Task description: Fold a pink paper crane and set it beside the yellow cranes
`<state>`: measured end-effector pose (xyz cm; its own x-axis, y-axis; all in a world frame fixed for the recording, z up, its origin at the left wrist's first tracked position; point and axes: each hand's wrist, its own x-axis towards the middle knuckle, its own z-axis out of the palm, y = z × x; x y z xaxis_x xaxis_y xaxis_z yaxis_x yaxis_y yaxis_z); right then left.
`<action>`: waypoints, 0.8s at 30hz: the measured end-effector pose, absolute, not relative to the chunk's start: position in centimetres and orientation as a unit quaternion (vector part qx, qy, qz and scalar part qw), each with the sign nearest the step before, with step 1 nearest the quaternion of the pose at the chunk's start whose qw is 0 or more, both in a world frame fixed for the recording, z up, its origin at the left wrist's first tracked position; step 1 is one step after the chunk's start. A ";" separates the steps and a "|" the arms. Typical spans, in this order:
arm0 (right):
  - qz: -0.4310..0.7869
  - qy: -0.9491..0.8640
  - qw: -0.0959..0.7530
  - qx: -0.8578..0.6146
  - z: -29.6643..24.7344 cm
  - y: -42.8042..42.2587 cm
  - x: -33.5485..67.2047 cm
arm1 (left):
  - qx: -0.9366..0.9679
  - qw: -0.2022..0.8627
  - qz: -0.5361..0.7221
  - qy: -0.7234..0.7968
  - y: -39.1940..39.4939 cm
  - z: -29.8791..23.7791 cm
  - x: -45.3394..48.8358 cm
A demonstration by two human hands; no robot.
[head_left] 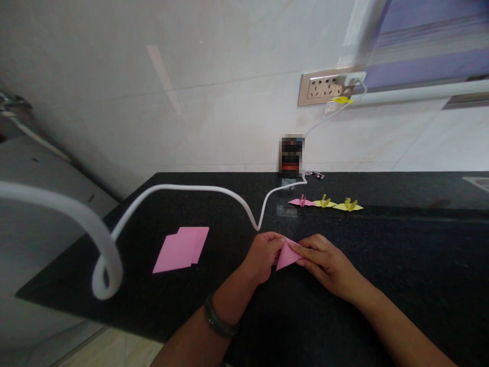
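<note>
A pink sheet of origami paper (288,256), folded to a triangle, is between my two hands just above the dark countertop. My left hand (263,256) pinches its left edge near the top, thumb on the paper. My right hand (324,262) grips the right side, its fingers lying over the upper edge and the thumb low at the corner. Fingers partly cover the paper, so its inner folds are hidden. To the left lie pink paper squares (179,251), overlapping each other. Behind my right hand stand a pink paper crane (302,202) and two yellow paper cranes (324,202) in a row.
A thick white flexible stalk (191,188) bends across the black countertop (229,209) and loops at the left. A phone (291,155) leans on the tiled wall, its cable (324,118) running to a wall socket (321,87). A small beaded item (316,175) lies beside the phone.
</note>
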<state>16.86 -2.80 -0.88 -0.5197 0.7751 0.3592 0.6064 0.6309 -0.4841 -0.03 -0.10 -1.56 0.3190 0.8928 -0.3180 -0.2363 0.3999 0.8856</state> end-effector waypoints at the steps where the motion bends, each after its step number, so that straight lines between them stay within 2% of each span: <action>1: 0.151 -0.859 0.278 -0.403 -0.9 -2.8 16.9 | 0.379 0.719 0.393 0.430 -0.1 -1.6 0.0; 11: 0.144 -0.863 0.277 -0.397 -0.9 -2.9 16.9 | 0.362 0.745 0.371 0.420 0.0 -1.5 -0.1; 24: 0.144 -0.872 0.253 -0.394 -0.7 -3.0 16.7 | 0.452 0.642 0.412 0.463 -0.1 -2.2 0.1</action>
